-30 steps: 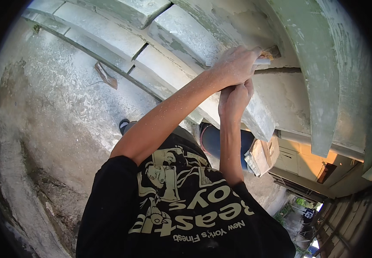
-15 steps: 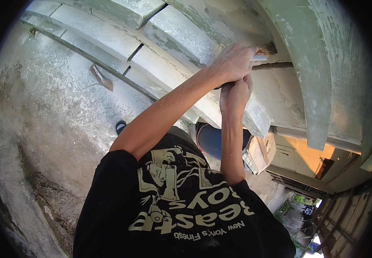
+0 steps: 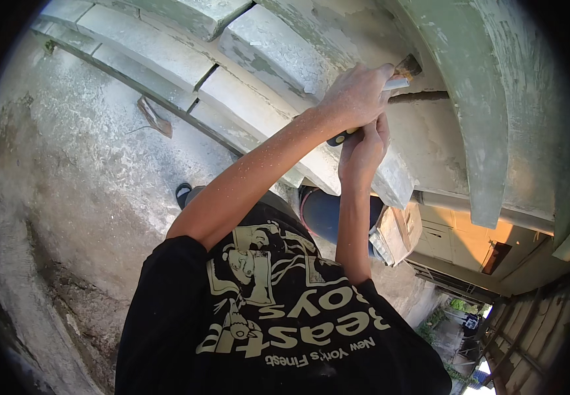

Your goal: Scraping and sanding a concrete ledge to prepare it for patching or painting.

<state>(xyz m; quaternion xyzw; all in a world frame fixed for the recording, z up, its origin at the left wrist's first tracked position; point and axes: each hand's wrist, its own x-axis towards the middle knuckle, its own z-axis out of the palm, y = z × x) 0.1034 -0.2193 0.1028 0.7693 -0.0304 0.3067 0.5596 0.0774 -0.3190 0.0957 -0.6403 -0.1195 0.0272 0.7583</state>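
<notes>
From where I stand, both hands are closed and working close together, the left hand (image 3: pixel 357 97) above and the right hand (image 3: pixel 364 148) touching it from below. The left one is curled round a pale, narrow bar (image 3: pixel 397 83) whose end pokes out past the fingers. A dark handle with yellow spots (image 3: pixel 341 138) shows between the two, though I can't tell whether it joins the bar. The skin is powdered with whitish dust.

The bar's tip sits near a rough brown block (image 3: pixel 408 65) lodged in the pale masonry, with a dark crack (image 3: pixel 420 97) running just beside it. Around this, long ledges (image 3: pixel 146 49) step down in worn white and green, their paint flaking, split by black gaps; a broad green upright (image 3: pixel 489 145) stands to the right.

Down on the blotchy grey floor (image 3: pixel 87 151) lies a scrap of wood (image 3: pixel 156 118), well apart from a sandalled foot (image 3: pixel 183 192). Past the right forearm are a dark blue rounded object (image 3: pixel 331 214), a tattered box (image 3: pixel 400 234) and a cream wall (image 3: pixel 453 240) catching orange light.
</notes>
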